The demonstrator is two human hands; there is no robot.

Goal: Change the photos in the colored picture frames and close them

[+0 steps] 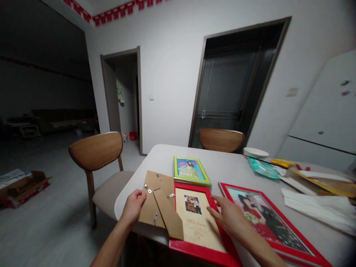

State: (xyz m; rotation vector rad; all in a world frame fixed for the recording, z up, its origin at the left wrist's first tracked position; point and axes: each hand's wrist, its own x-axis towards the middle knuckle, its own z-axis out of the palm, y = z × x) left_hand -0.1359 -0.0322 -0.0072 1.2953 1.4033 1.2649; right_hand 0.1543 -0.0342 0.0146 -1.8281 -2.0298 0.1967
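My left hand (134, 206) pinches the left edge of a brown picture-frame backing board (151, 198), which has metal clips and a fold-out stand. The board's right side overlaps a red picture frame (194, 246) lying at the table's near edge. Inside that frame is a cream sheet (198, 226) with a small printed photo and script. My right hand (229, 218) is over the frame's right side, thumb and fingers apart, holding nothing; whether its fingertips touch the frame I cannot tell. Behind lies a lime-green framed picture (190, 170). A larger red framed photo (267, 218) lies to the right.
On the white table's (222, 159) right side are a white bowl (256, 152), a teal packet (263, 168), white paper or wrapping (317, 207) and yellow packaging (319, 181). Wooden chairs stand at the left (97, 152) and far side (222, 139). An open cardboard box (27, 185) is on the floor.
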